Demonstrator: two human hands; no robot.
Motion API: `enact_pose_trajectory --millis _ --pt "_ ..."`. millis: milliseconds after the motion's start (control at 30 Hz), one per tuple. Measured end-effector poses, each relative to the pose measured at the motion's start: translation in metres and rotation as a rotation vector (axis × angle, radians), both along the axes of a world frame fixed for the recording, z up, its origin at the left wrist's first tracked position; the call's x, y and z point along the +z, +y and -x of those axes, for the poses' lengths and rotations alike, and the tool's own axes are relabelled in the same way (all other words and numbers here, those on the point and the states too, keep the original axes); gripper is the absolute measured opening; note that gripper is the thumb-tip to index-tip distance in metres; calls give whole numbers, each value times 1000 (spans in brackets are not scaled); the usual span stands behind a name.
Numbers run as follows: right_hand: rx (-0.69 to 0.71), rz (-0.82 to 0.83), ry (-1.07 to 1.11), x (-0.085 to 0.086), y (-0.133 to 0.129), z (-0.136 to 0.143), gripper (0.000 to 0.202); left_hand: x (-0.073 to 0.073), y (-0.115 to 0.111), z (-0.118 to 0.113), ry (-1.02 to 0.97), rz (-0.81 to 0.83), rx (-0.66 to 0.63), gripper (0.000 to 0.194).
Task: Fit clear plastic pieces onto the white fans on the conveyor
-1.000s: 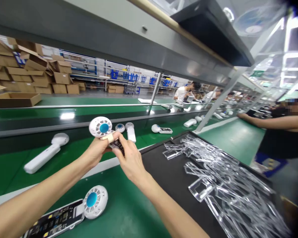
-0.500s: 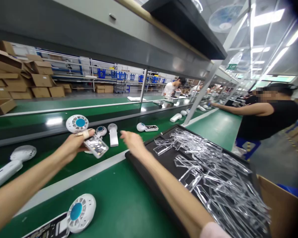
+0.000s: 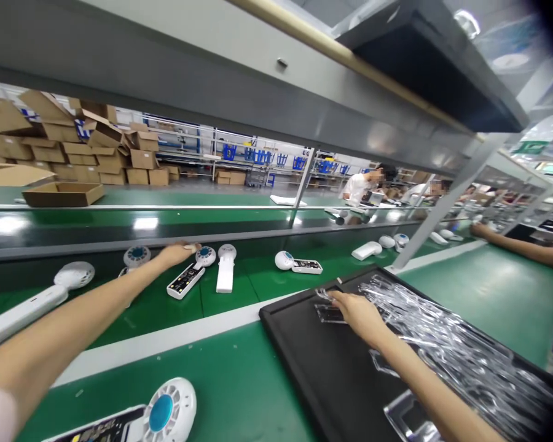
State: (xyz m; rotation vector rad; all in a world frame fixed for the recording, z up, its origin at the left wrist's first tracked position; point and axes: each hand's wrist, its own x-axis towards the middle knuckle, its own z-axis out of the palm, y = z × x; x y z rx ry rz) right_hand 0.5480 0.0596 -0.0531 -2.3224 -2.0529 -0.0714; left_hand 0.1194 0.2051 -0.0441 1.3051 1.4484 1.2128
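Note:
My left hand [image 3: 179, 253] reaches across the belt, fingers stretched out at the head of a white handheld fan [image 3: 206, 256] with a blue centre. This fan lies on the belt, its handle open on a circuit board. I see no clear grip on it. Over the black tray [image 3: 295, 362], my right hand [image 3: 360, 314] pinches a clear plastic cover [image 3: 323, 294] at the tray's far left part. Another clear cover [image 3: 329, 314] lies just beneath those fingers. Partly behind my left forearm is another fan [image 3: 137, 255]. One with an exposed board [image 3: 169, 410] lies close to me.
Many clear covers [image 3: 470, 350] are heaped in the tray's right part. More white fans [image 3: 225, 268] lie along the green belt. A slanted metal post [image 3: 442, 209] rises behind the tray, under an overhead shelf. At the right, a co-worker's arm [image 3: 520, 240] reaches to the belt.
My left hand has let go of the fan with the clear cover and moved right to another fan. My right hand has moved from the belt into the tray. The view has turned left.

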Motion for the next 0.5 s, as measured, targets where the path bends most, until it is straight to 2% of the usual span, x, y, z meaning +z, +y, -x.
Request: enact_pose_trajectory --millis 100,167,233,300,400,500 --pt "59 -118 185 10 -8 14 44 -16 20 -30 17 120 -40 36" --pt "96 -174 428 16 -13 34 49 -21 24 -34 4 157 -38 42" --pt "120 -188 614 22 -16 65 53 -20 20 -29 -25 153 -24 44" --pt "133 -160 714 27 -16 107 56 -13 11 -19 -64 119 -15 44" --pt "195 -47 811 35 -11 178 57 4 -8 -8 -125 56 -19 49" --pt "296 -73 757 41 -2 242 58 25 -30 -6 -174 6 -50 52"
